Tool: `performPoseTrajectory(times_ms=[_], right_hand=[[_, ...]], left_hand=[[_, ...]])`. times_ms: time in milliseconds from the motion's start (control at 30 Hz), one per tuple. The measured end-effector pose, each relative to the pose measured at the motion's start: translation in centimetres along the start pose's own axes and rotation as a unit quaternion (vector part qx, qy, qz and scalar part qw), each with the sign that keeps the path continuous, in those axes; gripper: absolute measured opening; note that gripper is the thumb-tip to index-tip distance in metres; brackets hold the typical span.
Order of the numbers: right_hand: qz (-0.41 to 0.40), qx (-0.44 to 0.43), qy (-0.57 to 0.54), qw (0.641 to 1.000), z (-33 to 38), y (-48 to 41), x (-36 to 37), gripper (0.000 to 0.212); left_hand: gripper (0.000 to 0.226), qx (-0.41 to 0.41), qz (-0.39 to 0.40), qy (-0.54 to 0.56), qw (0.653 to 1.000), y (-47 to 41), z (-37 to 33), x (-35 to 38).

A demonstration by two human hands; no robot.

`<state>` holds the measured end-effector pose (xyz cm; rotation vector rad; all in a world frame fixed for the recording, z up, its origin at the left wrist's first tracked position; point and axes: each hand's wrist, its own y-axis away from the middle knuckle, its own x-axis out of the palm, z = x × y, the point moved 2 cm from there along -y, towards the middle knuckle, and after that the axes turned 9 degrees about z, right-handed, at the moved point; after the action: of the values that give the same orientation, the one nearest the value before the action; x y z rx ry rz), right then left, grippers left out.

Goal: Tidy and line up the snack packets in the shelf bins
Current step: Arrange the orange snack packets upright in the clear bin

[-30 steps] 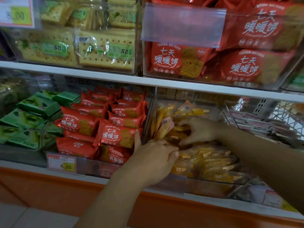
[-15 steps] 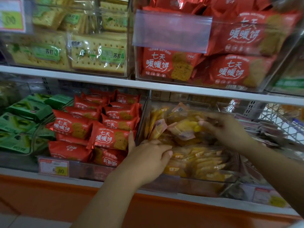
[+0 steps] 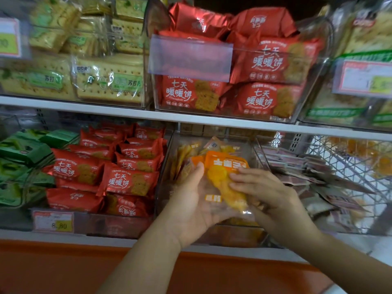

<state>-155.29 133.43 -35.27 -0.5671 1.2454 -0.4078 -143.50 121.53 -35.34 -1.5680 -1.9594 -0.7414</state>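
Holding one orange packet (image 3: 226, 179) between both hands in front of the middle lower bin (image 3: 167, 166).

Two shelves (image 3: 127, 112) carry clear bins: up top, pale cracker packs (image 3: 108, 83) sit left and red packets (image 3: 261, 85) centre; below, green packs (image 3: 23, 164) lie far left, more red ones (image 3: 131, 181) beside them, then the bin of orange packets, with flat pinkish sachets (image 3: 305, 166) to its right next to a wire basket (image 3: 347, 166). A price tag (image 3: 53, 222) reading 8.80 hangs on the lower shelf edge. The left hand (image 3: 191, 206) cups the packet from below and behind, thumb on its left edge; the right hand (image 3: 269, 192) lays curled fingers (image 3: 239, 177) across its front. The packet stands upright, orange header on top, clear lower half showing yellow pieces.
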Motion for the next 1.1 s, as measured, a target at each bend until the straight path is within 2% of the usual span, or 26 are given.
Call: performPoseTrajectory(times_ms=[100,200,267,300,333,400,467,500,667,767,833,900,1000,1033,1100], right_hand=[[0.075,0.002,0.007,0.997,0.2,-0.4,-0.2,0.038],[0.135,0.016,0.055,0.989,0.6,-0.3,-0.2,0.057],[0.148,0.092,0.016,0.985,1.0,0.1,0.1,0.072],[0.140,0.152,-0.044,0.978,1.3,0.2,0.4,0.079],[0.117,0.216,-0.124,0.961,1.5,0.1,0.7,0.083],[0.058,0.324,-0.276,0.903,1.4,-0.3,1.3,0.081],[0.018,0.381,-0.365,0.849,0.9,-0.9,1.5,0.066],[0.003,0.394,-0.384,0.835,0.8,-1.2,1.4,0.059],[-0.038,0.418,-0.397,0.816,0.5,-1.6,0.2,0.043],[-0.028,0.426,-0.384,0.818,0.5,-1.4,0.0,0.047],[-0.074,0.436,-0.394,0.806,0.7,-1.3,-0.1,0.046],[-0.134,0.427,-0.454,0.770,1.0,-1.3,0.1,0.050],[-0.190,0.386,-0.607,0.668,1.2,-1.1,0.7,0.059],[-0.181,0.371,-0.639,0.648,1.4,-1.1,0.8,0.056],[-0.153,0.350,-0.665,0.642,2.0,-0.9,0.9,0.049]], left_hand=[[0.032,0.019,-0.004,0.001,1.000,0.0,0.2,-0.5],[0.030,0.061,-0.040,-0.036,0.997,-0.1,0.2,-1.4],[0.030,0.102,-0.066,-0.055,0.991,-0.1,-0.3,-1.7],[0.030,0.120,-0.074,-0.064,0.988,-0.1,-0.4,-1.8],[0.029,0.133,-0.079,-0.073,0.985,0.0,-0.5,-1.8],[0.029,0.145,-0.084,-0.100,0.981,-0.1,-0.4,-1.8],[0.029,0.153,-0.084,-0.125,0.977,-0.1,0.0,-1.7],[0.028,0.155,-0.078,-0.135,0.976,-0.2,0.0,-1.7],[0.026,0.141,-0.053,-0.233,0.961,-0.4,-0.3,-1.7],[0.024,0.122,-0.050,-0.250,0.959,-0.7,0.4,-1.5],[0.022,0.144,-0.057,-0.253,0.955,-1.0,0.7,-1.1],[0.027,0.185,-0.067,-0.228,0.954,-1.4,0.9,-0.4],[0.036,0.236,-0.076,-0.165,0.955,-2.1,1.2,0.8],[0.038,0.242,-0.077,-0.152,0.955,-2.3,1.4,1.1],[0.041,0.251,-0.081,-0.133,0.955,-2.7,1.7,1.6]])
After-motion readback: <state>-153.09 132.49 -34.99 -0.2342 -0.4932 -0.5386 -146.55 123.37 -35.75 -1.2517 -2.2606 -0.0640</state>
